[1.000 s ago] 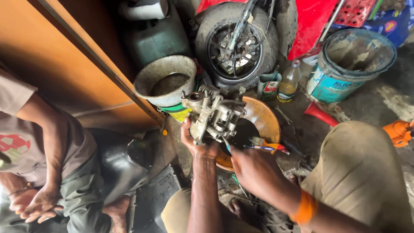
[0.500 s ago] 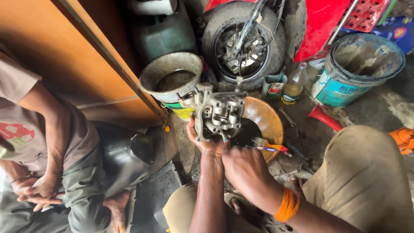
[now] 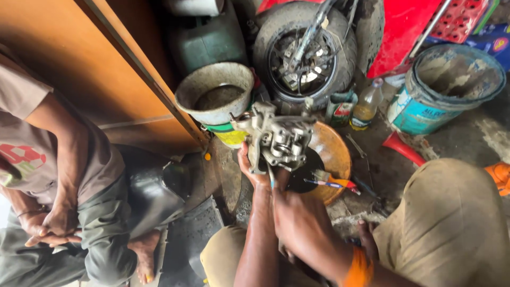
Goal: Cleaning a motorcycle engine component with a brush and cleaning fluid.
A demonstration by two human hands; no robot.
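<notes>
My left hand (image 3: 254,169) grips the engine part (image 3: 276,139) from below, holding it above the orange pan (image 3: 332,151). My right hand (image 3: 300,220) pinches a thin tool (image 3: 272,178) against its underside.

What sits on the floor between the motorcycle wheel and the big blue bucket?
In the head view, a small green can and a clear bottle of yellowish liquid stand side by side between the motorcycle wheel and the blue bucket.

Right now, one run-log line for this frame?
left hand: holds grey metal engine part | right hand: beneath it, thin tool at part | under: orange basin | seated person alongside
</notes>
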